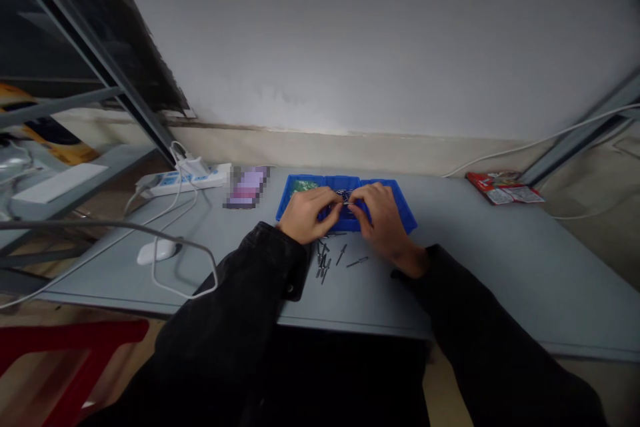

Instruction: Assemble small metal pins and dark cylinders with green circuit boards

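Observation:
My left hand (305,215) and my right hand (380,217) meet above a blue compartmented plastic tray (397,209). Between their fingertips is a small metal part (344,196), too small to identify. A green item (303,185) lies in the tray's left compartment, and my hands hide most of the middle compartments. Several dark metal pins (324,263) lie loose on the grey table (500,260), just in front of the tray and below my hands.
A white power strip (183,181) and a white mouse (156,251) with loose cables lie to the left. A pixelated purple object (247,187) is next to the tray. A red packet (504,187) lies at the far right. A metal shelf frame (85,60) stands at left.

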{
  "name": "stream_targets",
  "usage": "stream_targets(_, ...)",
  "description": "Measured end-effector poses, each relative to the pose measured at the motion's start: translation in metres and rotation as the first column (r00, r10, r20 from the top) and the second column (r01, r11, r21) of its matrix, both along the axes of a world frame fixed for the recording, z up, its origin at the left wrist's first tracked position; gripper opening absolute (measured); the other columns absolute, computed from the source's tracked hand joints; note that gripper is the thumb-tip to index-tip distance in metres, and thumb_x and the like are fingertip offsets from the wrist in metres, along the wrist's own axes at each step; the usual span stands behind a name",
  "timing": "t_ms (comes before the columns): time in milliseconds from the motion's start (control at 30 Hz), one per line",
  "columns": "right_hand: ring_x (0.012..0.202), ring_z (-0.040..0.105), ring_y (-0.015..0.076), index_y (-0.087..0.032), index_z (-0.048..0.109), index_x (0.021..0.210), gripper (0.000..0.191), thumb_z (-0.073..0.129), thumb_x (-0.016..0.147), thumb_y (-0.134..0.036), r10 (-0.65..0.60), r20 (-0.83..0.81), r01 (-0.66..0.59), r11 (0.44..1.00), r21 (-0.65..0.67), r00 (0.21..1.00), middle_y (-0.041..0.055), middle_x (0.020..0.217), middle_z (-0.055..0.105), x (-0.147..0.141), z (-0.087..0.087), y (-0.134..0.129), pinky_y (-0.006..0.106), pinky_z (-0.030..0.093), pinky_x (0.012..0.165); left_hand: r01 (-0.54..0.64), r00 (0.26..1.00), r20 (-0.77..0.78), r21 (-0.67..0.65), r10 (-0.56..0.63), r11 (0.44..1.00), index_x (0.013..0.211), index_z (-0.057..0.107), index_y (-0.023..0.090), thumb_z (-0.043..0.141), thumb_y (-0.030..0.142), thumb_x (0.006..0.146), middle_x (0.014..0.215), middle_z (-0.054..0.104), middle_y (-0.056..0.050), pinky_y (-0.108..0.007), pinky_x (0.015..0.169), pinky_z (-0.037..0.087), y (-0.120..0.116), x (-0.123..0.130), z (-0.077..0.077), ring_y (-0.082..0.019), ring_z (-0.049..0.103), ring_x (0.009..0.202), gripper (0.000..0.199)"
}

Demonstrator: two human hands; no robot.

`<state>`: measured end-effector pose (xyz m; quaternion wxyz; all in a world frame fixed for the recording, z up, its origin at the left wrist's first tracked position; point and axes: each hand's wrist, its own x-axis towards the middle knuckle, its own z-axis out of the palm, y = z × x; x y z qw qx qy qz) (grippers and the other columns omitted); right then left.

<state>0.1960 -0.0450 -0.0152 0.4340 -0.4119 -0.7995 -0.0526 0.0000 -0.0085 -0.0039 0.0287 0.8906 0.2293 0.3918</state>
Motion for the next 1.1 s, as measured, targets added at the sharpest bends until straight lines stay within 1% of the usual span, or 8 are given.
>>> stream_targets(167, 0.089, 0.052, 0.0208, -0.021, 0.056, 0.088, 0.027, 0.039, 0.105, -0.034, -0.030, 0.022, 0.030, 0.999, -0.027, 0.999, 0.0028, 0.090, 0.064, 0.0013, 0.0003, 0.0016, 0.037, 0.035, 0.085, 0.021, 1.000, 0.001, 0.004, -0.021, 1.000, 0.093, 0.064, 0.015, 0.050, 0.021, 0.095, 0.082, 0.065, -0.005, -0.028, 0.069, 0.049, -0.0009, 0.0010, 0.0010, -0.014, 0.059, 0.073, 0.015)
stream_targets(267, 0.093, 0.053, 0.0211, -0.021, 0.057, 0.097, 0.020, 0.044, 0.103, -0.035, 0.003, 0.003, -0.003, 1.000, -0.017, 1.000, 0.0033, 0.096, 0.065, 0.0011, 0.0010, 0.0008, 0.037, 0.036, 0.086, 0.019, 1.000, 0.013, 0.001, -0.019, 1.000, 0.093, 0.064, 0.015, 0.051, 0.021, 0.094, 0.082, 0.065, -0.005, -0.027, 0.068, 0.048, -0.0008, 0.0011, 0.0011, -0.013, 0.058, 0.071, 0.015)
stream_targets(333, 0.093, 0.054, 0.0211, -0.021, 0.056, 0.099, 0.018, 0.046, 0.103, -0.035, 0.017, -0.002, -0.017, 1.000, 0.002, 1.000, 0.0035, 0.097, 0.065, 0.0004, 0.0011, 0.0005, 0.037, 0.036, 0.087, 0.016, 1.000, 0.016, 0.001, -0.016, 1.000, 0.093, 0.064, 0.014, 0.051, 0.021, 0.094, 0.081, 0.064, -0.005, -0.027, 0.068, 0.048, -0.0005, 0.0010, 0.0009, -0.013, 0.057, 0.071, 0.014)
stream_targets(467, 0.090, 0.053, 0.0203, -0.021, 0.056, 0.090, 0.022, 0.042, 0.104, -0.033, -0.019, 0.015, 0.019, 1.000, 0.013, 1.000, 0.0023, 0.091, 0.064, 0.0007, 0.0011, 0.0017, 0.037, 0.035, 0.086, 0.024, 1.000, 0.002, 0.001, -0.024, 1.000, 0.093, 0.064, 0.014, 0.052, 0.021, 0.095, 0.081, 0.064, -0.004, -0.028, 0.069, 0.048, -0.0003, 0.0009, 0.0005, -0.013, 0.057, 0.072, 0.014)
stream_targets(667, 0.091, 0.054, 0.0196, -0.022, 0.057, 0.087, 0.028, 0.040, 0.105, -0.036, -0.081, 0.023, 0.079, 0.996, 0.051, 0.996, 0.0023, 0.092, 0.065, 0.0071, 0.0030, 0.0044, 0.036, 0.034, 0.086, 0.006, 1.000, 0.014, 0.004, -0.006, 1.000, 0.092, 0.064, 0.014, 0.052, 0.023, 0.096, 0.080, 0.064, -0.004, -0.027, 0.069, 0.048, -0.0003, -0.0007, 0.0022, -0.013, 0.056, 0.070, 0.016)
stream_targets(800, 0.087, 0.053, 0.0189, -0.022, 0.056, 0.084, 0.030, 0.040, 0.105, -0.036, -0.112, 0.020, 0.110, 0.991, 0.075, 0.994, 0.0013, 0.087, 0.064, 0.0086, 0.0034, 0.0058, 0.036, 0.033, 0.085, 0.011, 1.000, 0.028, 0.008, -0.011, 1.000, 0.092, 0.065, 0.014, 0.052, 0.023, 0.096, 0.080, 0.064, -0.004, -0.028, 0.069, 0.049, 0.0003, -0.0016, 0.0035, -0.013, 0.057, 0.069, 0.017)
stream_targets(1000, 0.090, 0.056, 0.0183, -0.023, 0.060, 0.087, 0.019, 0.050, 0.101, -0.031, -0.100, -0.050, 0.105, 0.988, 0.110, 0.994, -0.0001, 0.089, 0.066, 0.0083, 0.0028, 0.0056, 0.036, 0.035, 0.087, 0.006, 0.999, 0.046, 0.000, -0.006, 1.000, 0.091, 0.065, 0.014, 0.053, 0.023, 0.096, 0.080, 0.064, -0.005, -0.027, 0.069, 0.048, 0.0011, -0.0027, 0.0044, -0.013, 0.057, 0.070, 0.016)
stream_targets(1100, 0.091, 0.057, 0.0183, -0.023, 0.061, 0.087, 0.019, 0.051, 0.101, -0.030, -0.102, -0.097, 0.114, 0.985, 0.131, 0.990, 0.0002, 0.089, 0.066, 0.0097, 0.0018, 0.0052, 0.036, 0.036, 0.088, 0.000, 0.998, 0.062, -0.004, 0.000, 1.000, 0.089, 0.065, 0.014, 0.053, 0.022, 0.095, 0.079, 0.064, -0.004, -0.027, 0.069, 0.047, 0.0019, -0.0039, 0.0046, -0.013, 0.056, 0.069, 0.015)
